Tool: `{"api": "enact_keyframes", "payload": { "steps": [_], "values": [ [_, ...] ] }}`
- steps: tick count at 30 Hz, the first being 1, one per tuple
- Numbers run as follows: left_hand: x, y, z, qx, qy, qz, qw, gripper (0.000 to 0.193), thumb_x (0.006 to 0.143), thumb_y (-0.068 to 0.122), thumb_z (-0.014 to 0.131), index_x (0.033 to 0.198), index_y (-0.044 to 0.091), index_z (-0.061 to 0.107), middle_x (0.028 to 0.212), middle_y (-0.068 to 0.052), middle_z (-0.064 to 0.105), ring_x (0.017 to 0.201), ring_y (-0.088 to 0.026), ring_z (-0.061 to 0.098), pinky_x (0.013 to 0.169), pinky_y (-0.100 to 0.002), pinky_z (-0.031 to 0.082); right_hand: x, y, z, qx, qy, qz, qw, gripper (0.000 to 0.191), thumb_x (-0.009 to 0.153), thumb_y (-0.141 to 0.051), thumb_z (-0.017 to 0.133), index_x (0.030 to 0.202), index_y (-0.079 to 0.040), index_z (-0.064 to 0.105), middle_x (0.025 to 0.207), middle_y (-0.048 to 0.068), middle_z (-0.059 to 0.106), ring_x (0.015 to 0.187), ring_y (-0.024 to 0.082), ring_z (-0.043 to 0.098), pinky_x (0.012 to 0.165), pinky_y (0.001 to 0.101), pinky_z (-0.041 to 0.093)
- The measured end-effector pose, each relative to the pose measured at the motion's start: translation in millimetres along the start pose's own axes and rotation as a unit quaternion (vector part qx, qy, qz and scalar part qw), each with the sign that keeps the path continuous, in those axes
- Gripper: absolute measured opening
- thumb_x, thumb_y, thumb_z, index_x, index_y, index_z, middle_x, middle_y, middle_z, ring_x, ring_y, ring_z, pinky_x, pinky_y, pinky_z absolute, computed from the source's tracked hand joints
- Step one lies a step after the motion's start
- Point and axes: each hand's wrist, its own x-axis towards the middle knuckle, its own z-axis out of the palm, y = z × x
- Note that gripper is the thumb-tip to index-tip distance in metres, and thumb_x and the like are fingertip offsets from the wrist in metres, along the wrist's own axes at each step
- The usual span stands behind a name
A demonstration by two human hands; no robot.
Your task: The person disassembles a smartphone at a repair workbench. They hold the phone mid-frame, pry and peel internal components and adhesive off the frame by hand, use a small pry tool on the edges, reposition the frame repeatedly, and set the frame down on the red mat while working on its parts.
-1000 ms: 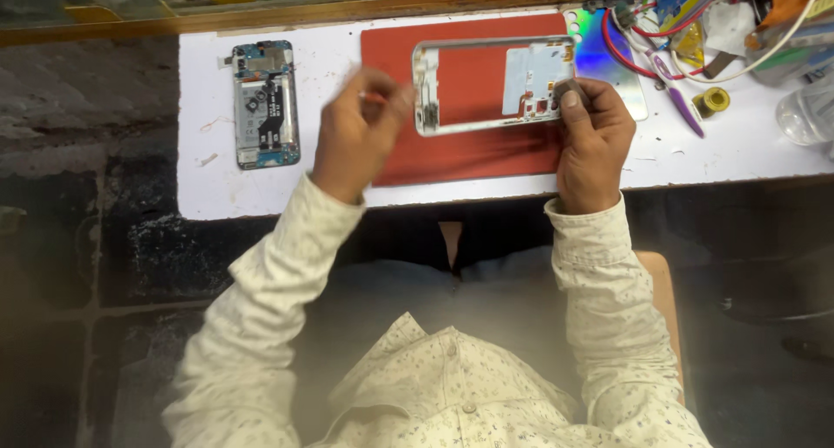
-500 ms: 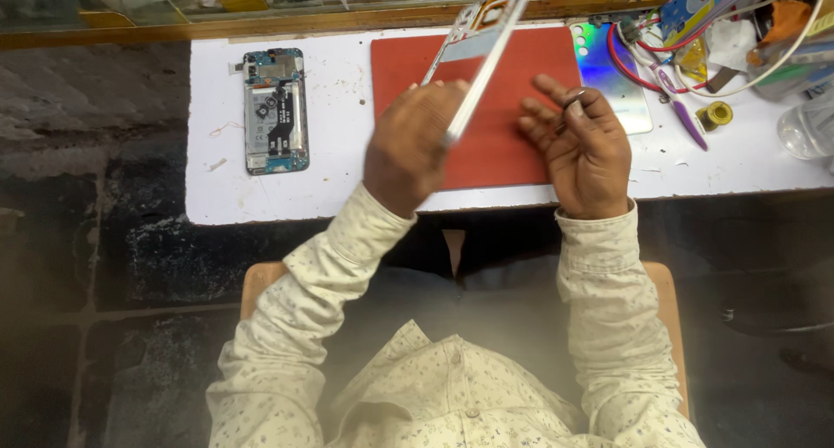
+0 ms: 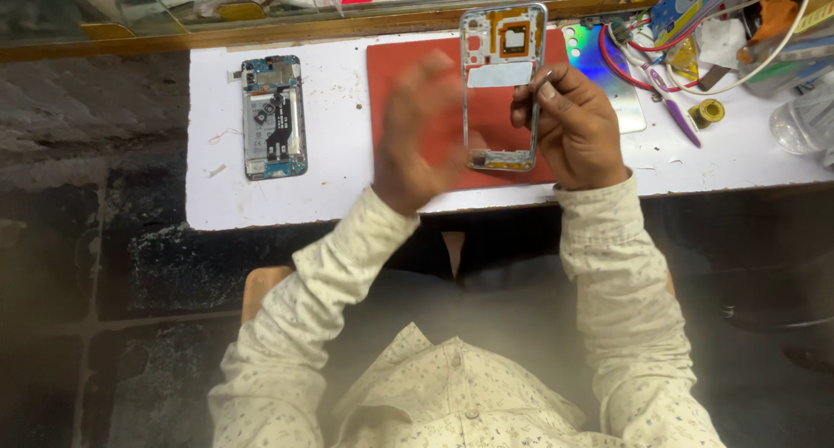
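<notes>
Right hand (image 3: 575, 128), upper centre-right of frame: fingers curled, fingertips pinching the right long edge of a silver rectangular phone mid-frame (image 3: 502, 87) with an open middle, orange inner patches at its top and a pale strip across it. The frame stands lengthwise, top end toward the upper edge of the picture, lifted over a flat red rectangular work mat (image 3: 417, 57). Left hand (image 3: 419, 137), centre of frame: motion-blurred, fingers look loosely spread and up beside the frame's left long edge; cannot tell whether they touch it, probably not gripping. Both arms in cream speckled long sleeves (image 3: 330, 274), coming from the lower part of the picture. The red mat lies on a white tabletop (image 3: 347, 187) across the upper half. Left of the mat, well apart from both hands, an opened phone body with exposed blue-grey circuit parts (image 3: 273, 116) lies flat on the white surface. Just right of the right hand, a shiny iridescent phone back panel (image 3: 599, 61) lies partly behind the held frame. Farther right, upper right corner: a purple pen-like tool (image 3: 673, 107), a small brass-coloured ring-shaped spool (image 3: 711, 112), red and white cables (image 3: 638, 57), a clear plastic container (image 3: 804, 122) at the right edge. A wooden ledge (image 3: 261, 33) runs along the top behind the table.
</notes>
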Motion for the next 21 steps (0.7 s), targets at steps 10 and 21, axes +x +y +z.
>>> {"api": "enact_keyframes", "payload": {
  "steps": [10,21],
  "values": [
    [75.7,-83.4,11.2,-0.607,-0.106,-0.137,0.776,0.089,0.105,0.070,0.037,0.161,0.000,0.041,0.144,-0.021,0.059,0.132,-0.026,0.061,0.117,-0.040,0.050,33.3,-6.1,-7.6,0.067,-0.098,0.068,0.991,0.008,0.110,-0.013,0.059,0.108,-0.005,0.061,0.096,0.009,0.063,0.082,0.016,0.053,0.076,0.0300,0.043],
    [60.3,-91.0,34.8,-0.609,-0.075,-0.138,0.778,0.090,0.105,0.072,0.030,0.155,-0.001,0.044,0.129,-0.018,0.065,0.126,-0.029,0.064,0.113,-0.041,0.052,40.6,4.1,2.0,-0.038,0.024,0.026,0.999,0.012,0.102,-0.012,0.061,0.111,-0.005,0.062,0.114,0.007,0.069,0.106,0.016,0.068,0.098,0.0319,0.054]
  ]
}}
